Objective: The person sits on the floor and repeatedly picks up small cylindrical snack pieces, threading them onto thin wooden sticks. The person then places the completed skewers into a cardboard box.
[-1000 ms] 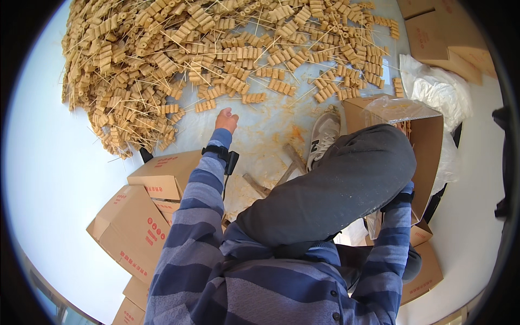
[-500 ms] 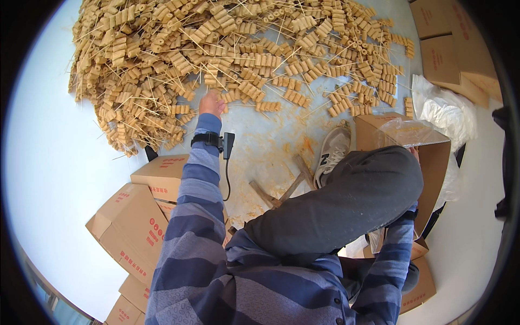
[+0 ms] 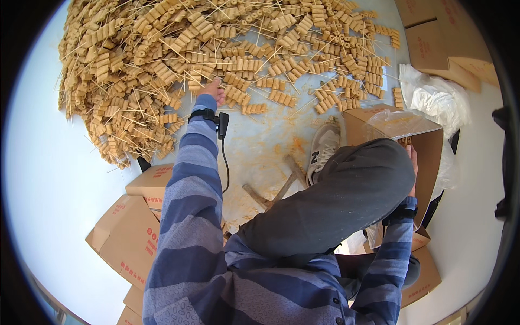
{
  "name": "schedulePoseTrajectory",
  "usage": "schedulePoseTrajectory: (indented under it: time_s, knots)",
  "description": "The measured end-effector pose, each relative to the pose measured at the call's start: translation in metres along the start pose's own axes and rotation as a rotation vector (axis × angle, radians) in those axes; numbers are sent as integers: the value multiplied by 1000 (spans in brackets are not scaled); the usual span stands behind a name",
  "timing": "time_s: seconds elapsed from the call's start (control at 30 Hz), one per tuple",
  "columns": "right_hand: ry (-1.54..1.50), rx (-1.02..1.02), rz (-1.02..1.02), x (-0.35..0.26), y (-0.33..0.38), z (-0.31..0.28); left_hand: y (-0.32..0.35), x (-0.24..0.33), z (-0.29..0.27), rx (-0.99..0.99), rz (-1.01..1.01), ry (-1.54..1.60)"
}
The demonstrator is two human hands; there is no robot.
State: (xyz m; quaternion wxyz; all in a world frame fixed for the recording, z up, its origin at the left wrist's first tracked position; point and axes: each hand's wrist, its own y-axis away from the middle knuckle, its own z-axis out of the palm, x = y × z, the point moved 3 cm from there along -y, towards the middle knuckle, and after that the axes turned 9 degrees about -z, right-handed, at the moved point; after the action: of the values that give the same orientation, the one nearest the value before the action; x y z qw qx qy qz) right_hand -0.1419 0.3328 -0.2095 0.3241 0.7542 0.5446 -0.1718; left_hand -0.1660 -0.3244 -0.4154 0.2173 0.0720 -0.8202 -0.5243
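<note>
Reaching toward twelve o'clock, the left hand [image 3: 213,90] is touching the near edge of a large heap of skewers [image 3: 216,49], each threaded with short tan rolls; its fingers are curling down among the sticks, though whether they are gripping one cannot be told. A black strap is circling that wrist, with a cable trailing down from it.

At three o'clock, an open cardboard box [image 3: 428,146] lined with clear plastic film is standing beside the raised knee. The right hand [image 3: 413,168] is resting at its rim with the fingers pointing inward, and a few tan skewered pieces are showing just inside; whether the hand is holding any cannot be told, since the knee is hiding most of it.

At eight o'clock, several closed cardboard cartons [image 3: 130,238] are lying stacked. More flattened cartons [image 3: 439,43] are lying at one o'clock, with a crumpled white plastic bag [image 3: 433,97] just below them. A grey shoe [image 3: 324,149] and wooden stool legs [image 3: 276,189] are occupying the crumb-strewn floor between the heap and the open box.
</note>
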Motion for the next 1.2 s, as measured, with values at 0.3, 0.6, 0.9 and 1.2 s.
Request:
schedulePoseTrajectory:
  time_s: [0.3,0.6,0.9,1.2]
  knots:
    - [-131,127,-15,-48,28,-36,28,-12,7,-191,209,78]
    - [-898,-79,-220,-226,128,-67,227,7,-3,-603,630,516]
    - [-1238,-624,-85,-303,169,67,441,-42,29,-1120,746,397]
    - [-1636,-458,-25,-280,177,42,471,-89,35,-1255,638,239]
